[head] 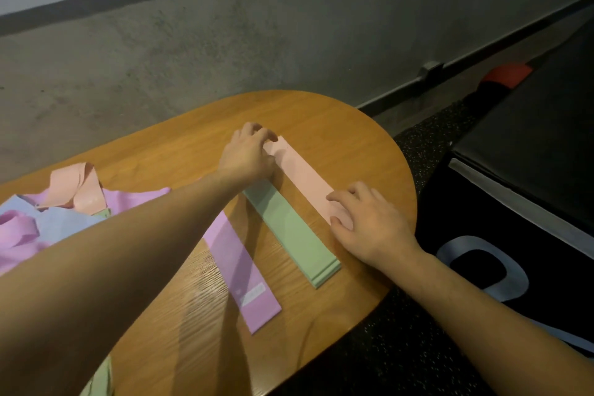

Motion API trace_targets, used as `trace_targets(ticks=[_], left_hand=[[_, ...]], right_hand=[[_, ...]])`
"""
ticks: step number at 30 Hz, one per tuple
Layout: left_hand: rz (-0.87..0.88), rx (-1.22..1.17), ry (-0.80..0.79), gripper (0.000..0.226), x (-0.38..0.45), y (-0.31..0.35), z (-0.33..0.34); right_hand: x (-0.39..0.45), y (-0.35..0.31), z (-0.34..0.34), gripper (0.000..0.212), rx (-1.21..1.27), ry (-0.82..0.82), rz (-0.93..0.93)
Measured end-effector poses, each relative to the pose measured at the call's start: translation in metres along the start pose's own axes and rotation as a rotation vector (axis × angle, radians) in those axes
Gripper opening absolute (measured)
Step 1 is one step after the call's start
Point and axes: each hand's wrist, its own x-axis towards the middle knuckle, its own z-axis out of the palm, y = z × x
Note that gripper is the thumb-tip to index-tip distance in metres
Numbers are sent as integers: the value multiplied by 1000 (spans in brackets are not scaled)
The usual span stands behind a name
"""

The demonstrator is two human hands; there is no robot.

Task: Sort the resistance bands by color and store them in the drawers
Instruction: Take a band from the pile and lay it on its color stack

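Three flat resistance bands lie side by side on the wooden table point(337, 125): a peach band point(302, 175) at the right, a green band point(294, 235) in the middle, a purple band point(239, 262) at the left. My left hand point(249, 154) rests on the far end of the peach band with its fingers bent over the end. My right hand point(366, 222) presses the near end flat with straight fingers. A loose pile of bands point(48, 219) in peach, purple, blue and green lies at the table's left. No drawers are in view.
A grey concrete wall rises behind the table. A black padded box point(530, 177) with a pale printed numeral stands on the dark speckled floor to the right. An orange object point(506, 74) shows behind it. Another green band point(99, 379) hangs at the near table edge.
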Motion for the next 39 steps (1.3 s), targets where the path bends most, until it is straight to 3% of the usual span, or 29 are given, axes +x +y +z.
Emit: trace_targets(ticks=[7, 13, 15, 23, 28, 33, 39], left_hand=[[81, 63, -8, 27, -68, -55, -35], [0, -1, 94, 18, -147, -126, -71], [-28, 1, 112, 27, -174, -149, -83], [-99, 131, 196, 23, -262, -227, -119], [-151, 200, 201, 28, -296, -266, -126], [-211, 112, 202, 38, -306, -286, -113], [-267, -48, 359, 41, -311, -295, -88]], right_hand=[[0, -57, 5, 41, 123, -65, -139], [-2, -127, 17, 36, 138, -131, -262], [-2, -151, 25, 34, 157, -147, -312], [-5, -246, 58, 29, 235, -222, -425], [0, -289, 79, 23, 357, -252, -378], [12, -317, 99, 17, 559, -258, -256], [32, -337, 122, 21, 829, -212, -97]])
